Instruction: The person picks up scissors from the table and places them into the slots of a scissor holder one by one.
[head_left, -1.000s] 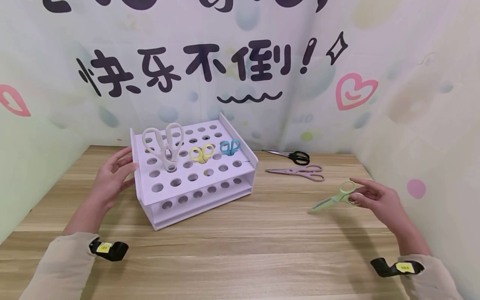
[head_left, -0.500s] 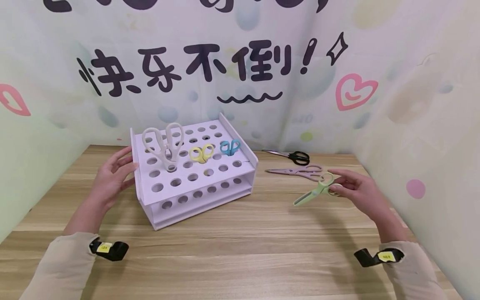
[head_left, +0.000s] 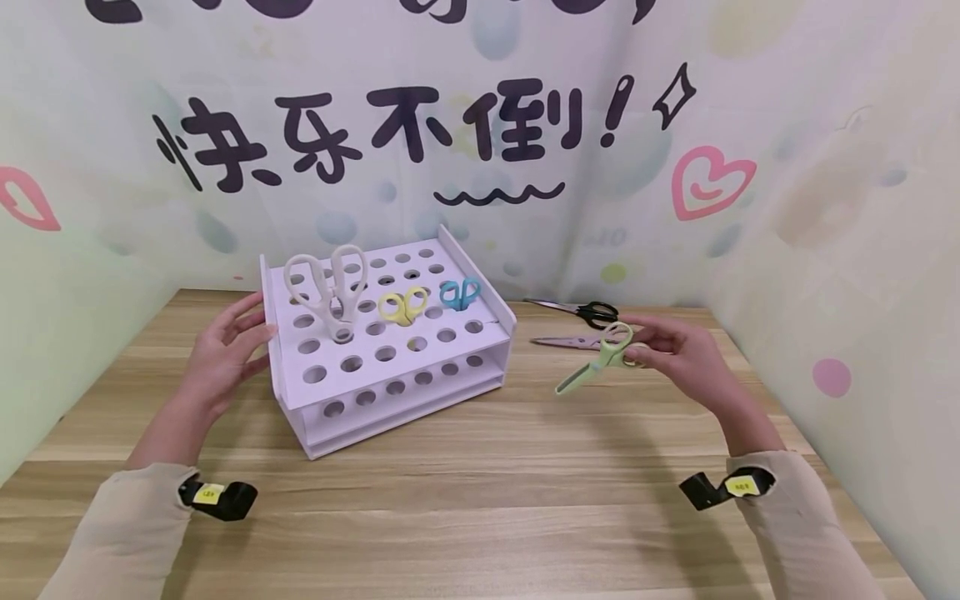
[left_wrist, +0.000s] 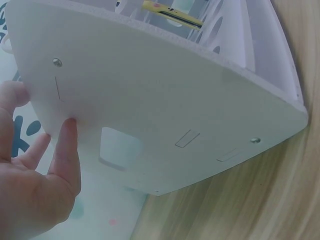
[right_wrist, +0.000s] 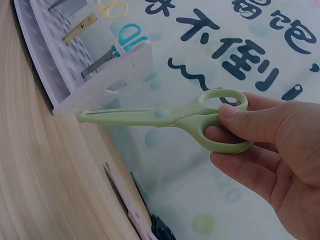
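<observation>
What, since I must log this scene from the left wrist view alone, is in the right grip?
Observer: The right grip holds green scissors by their handles.
Operator: Does anything lie on the table to the right of the rack?
Observer: Yes, black-handled scissors and pink scissors.
Operator: Which scissors stand farthest right in the rack?
Observer: The teal scissors, handles up.
</observation>
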